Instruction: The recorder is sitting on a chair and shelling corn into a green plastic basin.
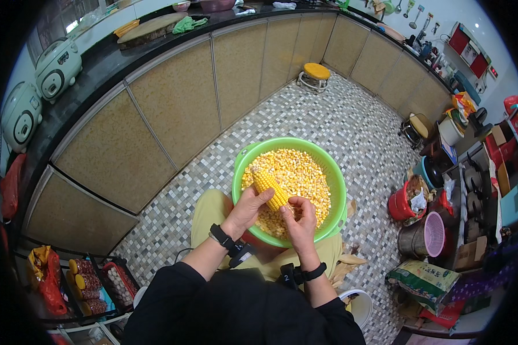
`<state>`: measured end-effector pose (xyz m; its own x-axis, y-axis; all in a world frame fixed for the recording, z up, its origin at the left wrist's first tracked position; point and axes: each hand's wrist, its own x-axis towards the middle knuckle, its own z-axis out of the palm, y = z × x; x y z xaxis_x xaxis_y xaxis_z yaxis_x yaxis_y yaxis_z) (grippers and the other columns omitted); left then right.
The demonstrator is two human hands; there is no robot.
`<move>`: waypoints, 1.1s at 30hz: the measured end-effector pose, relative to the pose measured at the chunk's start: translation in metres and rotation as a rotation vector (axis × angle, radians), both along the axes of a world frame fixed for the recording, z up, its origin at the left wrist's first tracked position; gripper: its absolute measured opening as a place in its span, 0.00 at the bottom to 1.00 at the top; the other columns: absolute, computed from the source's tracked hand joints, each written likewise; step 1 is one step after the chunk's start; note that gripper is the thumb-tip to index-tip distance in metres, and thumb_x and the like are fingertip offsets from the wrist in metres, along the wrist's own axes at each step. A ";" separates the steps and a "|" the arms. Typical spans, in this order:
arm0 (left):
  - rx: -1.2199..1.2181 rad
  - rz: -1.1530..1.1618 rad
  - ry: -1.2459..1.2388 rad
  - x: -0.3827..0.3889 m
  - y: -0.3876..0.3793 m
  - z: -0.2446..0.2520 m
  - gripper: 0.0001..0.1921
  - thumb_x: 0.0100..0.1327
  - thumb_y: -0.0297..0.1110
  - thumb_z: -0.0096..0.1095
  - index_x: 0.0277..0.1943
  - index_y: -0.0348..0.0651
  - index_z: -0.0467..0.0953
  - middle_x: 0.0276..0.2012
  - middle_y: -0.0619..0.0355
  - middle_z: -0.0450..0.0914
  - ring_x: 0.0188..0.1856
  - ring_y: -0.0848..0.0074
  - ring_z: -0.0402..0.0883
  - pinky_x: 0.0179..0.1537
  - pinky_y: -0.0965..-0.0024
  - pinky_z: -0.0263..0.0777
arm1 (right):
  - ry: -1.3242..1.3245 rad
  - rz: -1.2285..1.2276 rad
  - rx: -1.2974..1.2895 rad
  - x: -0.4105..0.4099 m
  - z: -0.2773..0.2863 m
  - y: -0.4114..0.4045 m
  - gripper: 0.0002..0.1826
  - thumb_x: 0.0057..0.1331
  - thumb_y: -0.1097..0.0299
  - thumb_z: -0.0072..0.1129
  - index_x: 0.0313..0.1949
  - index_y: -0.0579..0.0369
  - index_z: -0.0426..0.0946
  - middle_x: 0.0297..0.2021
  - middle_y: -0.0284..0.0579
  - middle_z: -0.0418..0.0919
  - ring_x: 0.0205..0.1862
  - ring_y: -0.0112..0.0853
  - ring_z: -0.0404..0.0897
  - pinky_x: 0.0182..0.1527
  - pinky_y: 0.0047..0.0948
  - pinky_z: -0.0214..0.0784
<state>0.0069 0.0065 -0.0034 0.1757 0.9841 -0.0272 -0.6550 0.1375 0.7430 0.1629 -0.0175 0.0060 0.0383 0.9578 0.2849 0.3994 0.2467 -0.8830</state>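
An ear of yellow corn (268, 186) tilts across the middle of the view, most of its kernels in place. My left hand (245, 210) grips it from the left side, thumb along its face. At its lower end, the thumb and fingertips of my right hand (302, 221) pinch the cob's edge; whether a loose kernel is between them is hidden. Below both hands sits a green plastic colander (339, 181), heaped with loose corn kernels (306, 168). It rests at my lap, between my knees. Each wrist wears a black strap with a small device.
Dry husks (343, 267) and a white bucket (362, 304) lie to my right. Red bucket (400, 202), metal pot (414, 237) and a green printed sack (427, 280) line the right side. Cabinets (172, 95) curve along the left. A yellow-topped stool (316, 71) stands ahead.
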 end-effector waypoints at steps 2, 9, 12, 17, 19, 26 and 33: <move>0.004 0.007 0.003 0.000 0.000 0.001 0.31 0.62 0.43 0.66 0.62 0.34 0.63 0.55 0.57 0.73 0.55 0.75 0.73 0.58 0.70 0.67 | 0.006 0.002 -0.002 0.000 0.001 0.000 0.16 0.58 0.65 0.66 0.42 0.58 0.74 0.35 0.43 0.71 0.38 0.35 0.69 0.41 0.30 0.65; 0.012 -0.002 -0.006 0.001 -0.001 0.004 0.31 0.62 0.43 0.66 0.62 0.35 0.63 0.55 0.57 0.73 0.55 0.75 0.73 0.58 0.70 0.68 | 0.027 0.015 0.000 -0.005 0.005 -0.002 0.10 0.58 0.71 0.61 0.38 0.58 0.73 0.34 0.43 0.73 0.38 0.36 0.70 0.42 0.32 0.65; 0.009 -0.005 -0.001 0.000 0.000 0.002 0.31 0.63 0.42 0.66 0.62 0.35 0.63 0.55 0.57 0.73 0.55 0.75 0.73 0.58 0.70 0.68 | 0.020 0.017 0.020 -0.002 -0.003 0.000 0.09 0.56 0.74 0.57 0.38 0.58 0.73 0.34 0.43 0.73 0.38 0.35 0.70 0.41 0.31 0.66; 0.010 -0.016 0.005 0.000 -0.001 0.000 0.31 0.63 0.42 0.66 0.63 0.35 0.62 0.55 0.57 0.73 0.56 0.75 0.73 0.58 0.69 0.68 | 0.091 0.033 -0.022 0.003 -0.011 0.002 0.09 0.56 0.77 0.55 0.38 0.59 0.72 0.34 0.40 0.72 0.36 0.29 0.71 0.40 0.26 0.67; 0.010 -0.005 0.003 0.001 -0.002 0.001 0.32 0.63 0.42 0.66 0.63 0.34 0.62 0.55 0.57 0.73 0.56 0.74 0.73 0.58 0.69 0.68 | 0.055 0.050 0.031 0.004 -0.013 0.003 0.08 0.58 0.78 0.55 0.39 0.59 0.72 0.36 0.37 0.72 0.34 0.23 0.72 0.39 0.22 0.67; -0.009 -0.031 -0.020 -0.005 0.000 -0.004 0.29 0.65 0.44 0.61 0.62 0.34 0.64 0.55 0.56 0.74 0.55 0.74 0.73 0.59 0.69 0.65 | 0.096 0.089 0.023 0.002 -0.004 0.001 0.08 0.58 0.77 0.60 0.37 0.58 0.73 0.36 0.39 0.73 0.36 0.29 0.72 0.40 0.25 0.67; 0.030 -0.051 -0.021 -0.003 -0.001 0.001 0.26 0.67 0.43 0.59 0.62 0.37 0.65 0.53 0.58 0.74 0.54 0.76 0.74 0.57 0.69 0.66 | 0.058 0.077 0.078 0.004 -0.011 0.002 0.04 0.63 0.76 0.57 0.37 0.60 0.72 0.35 0.37 0.72 0.35 0.24 0.73 0.39 0.23 0.68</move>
